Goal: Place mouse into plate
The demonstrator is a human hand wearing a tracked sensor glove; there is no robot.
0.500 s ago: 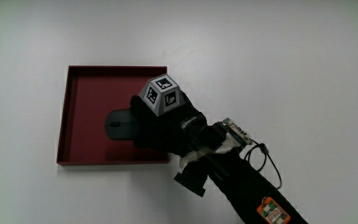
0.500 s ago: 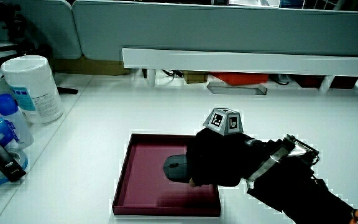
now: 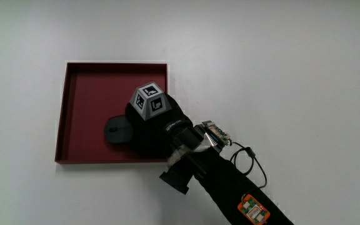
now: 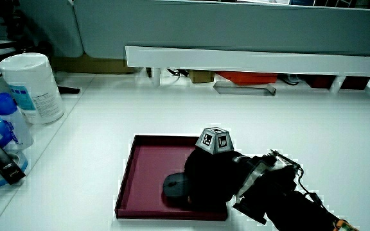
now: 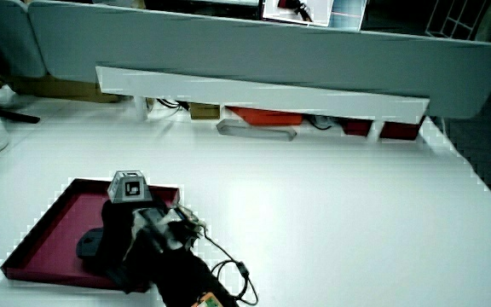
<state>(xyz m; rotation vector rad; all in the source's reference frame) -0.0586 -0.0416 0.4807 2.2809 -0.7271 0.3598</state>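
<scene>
A dark red square plate with low walls lies on the white table; it shows in both side views too. A black mouse lies inside the plate, near the wall closest to the person, also seen in both side views. The gloved hand covers the mouse's rear part and is shut on it, the patterned cube on its back. The forearm reaches out over the plate's near wall.
At the table's edge stand a white wipes canister, a blue-capped bottle and a black device. A long white rail runs under the grey partition. A cable hangs from the forearm.
The hand and the mouse have shifted a little nearer to the person inside the plate, the hand still closed over the mouse.
</scene>
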